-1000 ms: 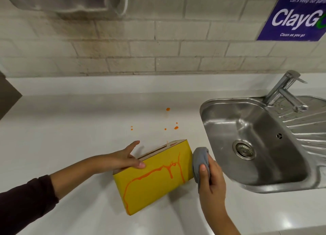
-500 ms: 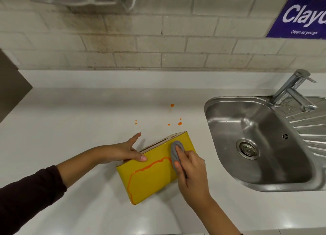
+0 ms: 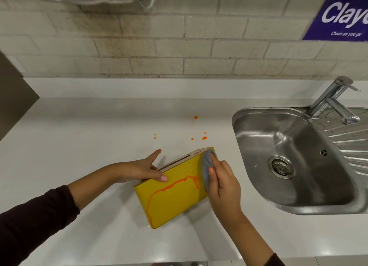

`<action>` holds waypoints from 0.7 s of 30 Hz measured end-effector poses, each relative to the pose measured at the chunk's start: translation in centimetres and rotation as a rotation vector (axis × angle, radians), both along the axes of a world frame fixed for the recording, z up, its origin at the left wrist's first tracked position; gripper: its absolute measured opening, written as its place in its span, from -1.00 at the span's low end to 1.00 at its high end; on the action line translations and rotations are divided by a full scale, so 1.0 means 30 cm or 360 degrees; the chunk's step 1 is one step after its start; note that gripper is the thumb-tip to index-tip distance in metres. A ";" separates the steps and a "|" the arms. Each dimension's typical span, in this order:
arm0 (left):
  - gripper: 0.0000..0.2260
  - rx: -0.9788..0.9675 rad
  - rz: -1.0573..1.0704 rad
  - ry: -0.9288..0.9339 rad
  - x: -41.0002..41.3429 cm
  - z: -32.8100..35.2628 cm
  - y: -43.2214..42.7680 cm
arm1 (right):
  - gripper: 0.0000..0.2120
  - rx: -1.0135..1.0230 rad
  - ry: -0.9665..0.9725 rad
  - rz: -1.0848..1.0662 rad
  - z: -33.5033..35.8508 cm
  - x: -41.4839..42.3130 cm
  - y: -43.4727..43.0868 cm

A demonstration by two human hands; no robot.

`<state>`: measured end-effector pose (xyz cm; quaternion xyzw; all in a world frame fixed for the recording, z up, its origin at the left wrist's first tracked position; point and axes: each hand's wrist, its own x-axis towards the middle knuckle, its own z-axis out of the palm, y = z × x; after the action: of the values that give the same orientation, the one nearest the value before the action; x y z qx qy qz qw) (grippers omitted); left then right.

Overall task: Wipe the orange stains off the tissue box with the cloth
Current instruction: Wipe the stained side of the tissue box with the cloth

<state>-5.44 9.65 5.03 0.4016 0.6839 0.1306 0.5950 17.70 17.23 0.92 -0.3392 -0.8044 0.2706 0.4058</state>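
White-tiled wall and a pale desk (image 3: 69,146) frame a cleaning job at a kitchen sink. At nine o'clock a dark sleeve leads to the left hand (image 3: 139,169), its open palm and thumb pressed on the top edge of a glossy yellow cardboard tissue box (image 3: 175,202), bracing it without closing around it. The box stands at the centre of the desk, tilted on its long side, an orange stain (image 3: 171,187) trailing across its front face and down its left edge. At the box's three o'clock end, the right hand (image 3: 223,180) is clenched around a small grey cloth (image 3: 206,164) held flat against the upper corner. The box looks light and hollow, its sheen probably slippery; firm rubbing would likely slide or dent it, so bracing the stiffer top edges seems soundest. Orange droplets (image 3: 204,138) dot the desk at twelve o'clock. Further right sit a steel sink (image 3: 258,196) and tap (image 3: 330,98). The box's far side is hidden, and a purple sign (image 3: 338,16) is cut off.
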 end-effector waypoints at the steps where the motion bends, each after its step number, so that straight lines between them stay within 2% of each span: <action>1: 0.41 0.0004 0.0003 -0.0012 -0.003 -0.001 0.001 | -0.61 -0.0010 0.0016 0.0060 0.004 -0.006 -0.010; 6: 0.41 -0.0011 -0.0016 -0.0017 -0.002 0.000 0.003 | -0.61 0.0149 -0.0215 0.0250 -0.003 -0.005 -0.060; 9: 0.24 -0.0059 -0.0036 -0.0022 -0.002 0.005 0.010 | -0.63 0.0316 -0.0342 0.0299 -0.024 0.024 -0.056; 12: 0.04 -0.0107 -0.0030 0.0005 -0.008 -0.008 0.016 | -0.66 0.0395 -0.0330 0.0200 -0.035 0.042 -0.028; 14: -0.04 -0.0132 -0.0014 0.0048 -0.011 -0.021 0.018 | -0.66 0.0371 -0.0286 0.0075 -0.030 0.035 -0.014; 17: 0.01 -0.0143 -0.0025 0.0063 -0.010 -0.021 0.017 | -0.64 0.0220 -0.0159 -0.0066 -0.011 0.001 -0.020; 19: 0.06 -0.0122 -0.0039 0.0083 -0.006 -0.017 0.015 | -0.62 0.0103 -0.0072 -0.0049 0.006 -0.026 -0.036; 21: 0.03 -0.0105 -0.0023 0.0094 -0.007 -0.026 0.014 | -0.62 0.0093 -0.0085 0.0044 0.018 -0.047 -0.062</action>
<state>-5.63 10.08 4.26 0.3905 0.7021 0.0917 0.5884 16.29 15.35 1.46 -0.3232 -0.8271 0.2434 0.3901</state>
